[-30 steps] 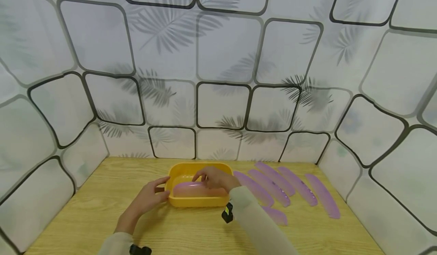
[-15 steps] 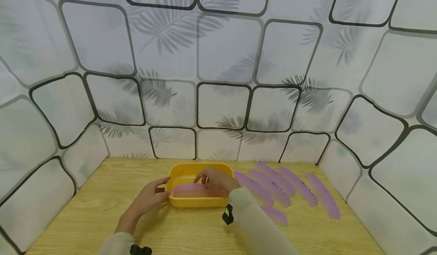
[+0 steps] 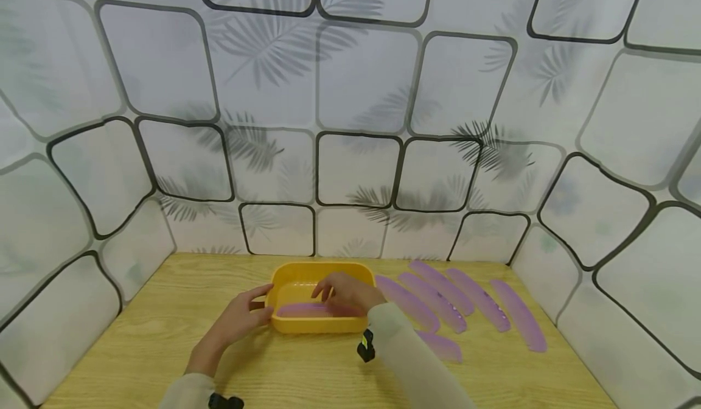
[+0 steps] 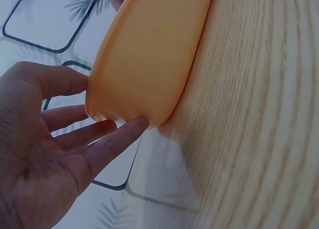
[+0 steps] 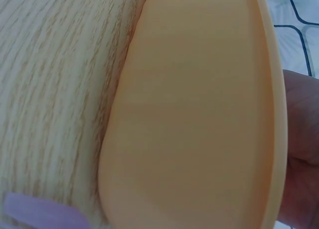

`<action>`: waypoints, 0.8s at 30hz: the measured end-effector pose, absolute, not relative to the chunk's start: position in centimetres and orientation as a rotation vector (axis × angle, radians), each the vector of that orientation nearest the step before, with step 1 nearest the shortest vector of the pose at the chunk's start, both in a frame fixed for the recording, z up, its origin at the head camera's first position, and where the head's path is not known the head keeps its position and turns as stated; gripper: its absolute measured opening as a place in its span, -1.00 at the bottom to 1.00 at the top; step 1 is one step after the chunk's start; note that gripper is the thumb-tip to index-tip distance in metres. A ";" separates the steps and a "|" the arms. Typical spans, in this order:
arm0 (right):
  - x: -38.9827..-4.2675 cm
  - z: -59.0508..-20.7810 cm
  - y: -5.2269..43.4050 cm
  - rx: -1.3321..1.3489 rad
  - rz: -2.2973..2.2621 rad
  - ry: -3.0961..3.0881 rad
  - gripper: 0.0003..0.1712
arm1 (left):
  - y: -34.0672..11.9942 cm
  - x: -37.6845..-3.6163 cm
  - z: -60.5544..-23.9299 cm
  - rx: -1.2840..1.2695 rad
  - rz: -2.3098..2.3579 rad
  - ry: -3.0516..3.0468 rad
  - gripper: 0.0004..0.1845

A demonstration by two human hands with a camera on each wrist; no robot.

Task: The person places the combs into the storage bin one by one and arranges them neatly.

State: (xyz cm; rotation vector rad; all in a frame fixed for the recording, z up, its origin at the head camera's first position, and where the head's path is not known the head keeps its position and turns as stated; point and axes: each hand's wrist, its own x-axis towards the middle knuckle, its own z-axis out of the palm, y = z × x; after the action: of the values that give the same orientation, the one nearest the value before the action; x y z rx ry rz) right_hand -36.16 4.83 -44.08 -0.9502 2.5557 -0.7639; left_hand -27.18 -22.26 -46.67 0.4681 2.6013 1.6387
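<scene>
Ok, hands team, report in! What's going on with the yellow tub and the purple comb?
Left hand steadies yellow tub, fingers straight. Right hand over purple comb in tub; grip hidden. Other combs lie clear, right.

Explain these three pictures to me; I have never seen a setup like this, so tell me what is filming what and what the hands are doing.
There is no machine here: a person works with two bare hands and wears three cameras. The wide picture comes from the head and looks down at a wooden table walled with patterned panels. The two close-ups come from the wrists.

On the table stands a yellow tub. The left hand rests with straight fingers against the tub's left end; the left wrist view shows the fingertips touching its outside. The right hand reaches into the tub over a purple comb lying inside; whether it grips the comb cannot be told. More purple combs lie on the table to the right.
</scene>
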 end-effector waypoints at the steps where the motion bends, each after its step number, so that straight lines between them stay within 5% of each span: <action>1: -36.2 -44.1 4.8 -0.946 -0.766 2.551 -0.60 | -22.2 -27.2 -46.7 0.468 1.633 2.604 -0.33; 24: -33.8 -40.1 8.3 -1.134 -0.710 2.592 -0.63 | -22.0 -27.3 -46.9 0.392 1.641 2.605 -0.34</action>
State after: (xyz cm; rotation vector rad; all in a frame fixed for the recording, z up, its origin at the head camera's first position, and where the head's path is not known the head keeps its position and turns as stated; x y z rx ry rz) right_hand -33.79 8.34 -40.06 -1.1336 2.5915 -0.7105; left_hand -27.31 -22.02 -46.92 0.3922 2.6046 1.6413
